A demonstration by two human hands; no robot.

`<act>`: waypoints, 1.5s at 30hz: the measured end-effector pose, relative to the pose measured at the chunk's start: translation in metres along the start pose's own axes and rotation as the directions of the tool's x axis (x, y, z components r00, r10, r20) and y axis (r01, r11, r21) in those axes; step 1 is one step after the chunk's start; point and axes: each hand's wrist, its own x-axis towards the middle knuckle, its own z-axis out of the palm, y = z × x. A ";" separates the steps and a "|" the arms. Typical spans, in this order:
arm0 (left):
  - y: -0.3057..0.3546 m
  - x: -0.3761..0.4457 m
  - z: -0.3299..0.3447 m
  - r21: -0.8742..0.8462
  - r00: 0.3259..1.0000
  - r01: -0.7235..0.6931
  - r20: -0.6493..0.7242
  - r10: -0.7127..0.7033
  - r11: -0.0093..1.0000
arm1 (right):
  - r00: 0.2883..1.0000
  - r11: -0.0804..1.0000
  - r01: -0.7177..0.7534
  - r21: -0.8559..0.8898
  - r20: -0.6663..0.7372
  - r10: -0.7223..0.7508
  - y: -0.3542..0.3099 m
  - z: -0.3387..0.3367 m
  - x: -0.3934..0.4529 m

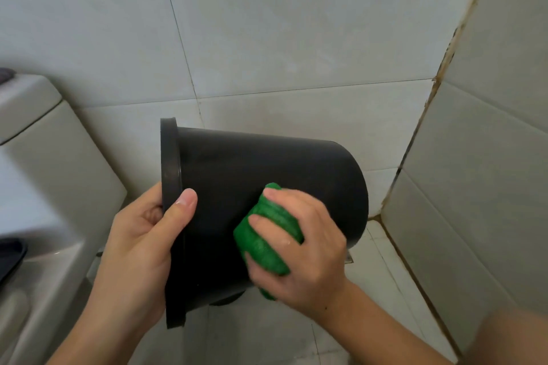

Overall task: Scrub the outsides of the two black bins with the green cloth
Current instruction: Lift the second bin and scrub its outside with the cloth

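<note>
A black bin [255, 175] is held on its side in the air, rim to the left and base to the right. My left hand [142, 234] grips its rim, with the thumb over the outside wall and the fingers inside. A bunched green cloth [267, 240] lies against the bin's side wall, and my right hand [302, 243] grips it there. Under the bin a dark rounded shape [226, 299] shows; I cannot tell whether it is the second bin.
A white toilet with its cistern [44, 142] fills the left side. Tiled walls stand behind and to the right, meeting in a stained corner [415, 139]. The tiled floor [379, 270] lies below, with a metal drain [350, 258] by the bin's base.
</note>
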 end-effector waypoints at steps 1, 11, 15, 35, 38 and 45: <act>0.001 0.000 -0.001 0.012 1.000 0.003 -0.008 -0.002 1.000 | 0.999 0.999 -0.043 -0.023 -0.008 0.043 0.008 -0.003 0.000; 0.002 -0.001 -0.002 0.076 0.999 -0.044 0.004 0.044 0.996 | 0.628 0.632 -0.775 0.008 -0.091 0.773 0.080 -0.023 0.022; 0.004 -0.001 -0.004 0.098 0.999 -0.036 0.014 0.035 0.995 | 0.566 0.568 -0.822 0.023 -0.063 0.822 0.087 -0.021 0.030; -0.066 0.045 0.050 0.534 0.910 -0.167 0.407 -0.079 0.829 | 0.243 0.228 -0.917 0.329 0.005 0.970 0.091 -0.068 0.010; -0.098 0.054 0.068 0.584 0.891 -0.181 0.439 -0.120 0.791 | 0.217 0.191 -0.929 0.317 0.047 0.975 0.090 -0.070 0.002; -0.164 0.066 0.088 0.748 0.857 -0.229 0.458 -0.235 0.623 | 0.170 0.137 -0.937 0.321 0.077 0.983 0.100 -0.081 -0.008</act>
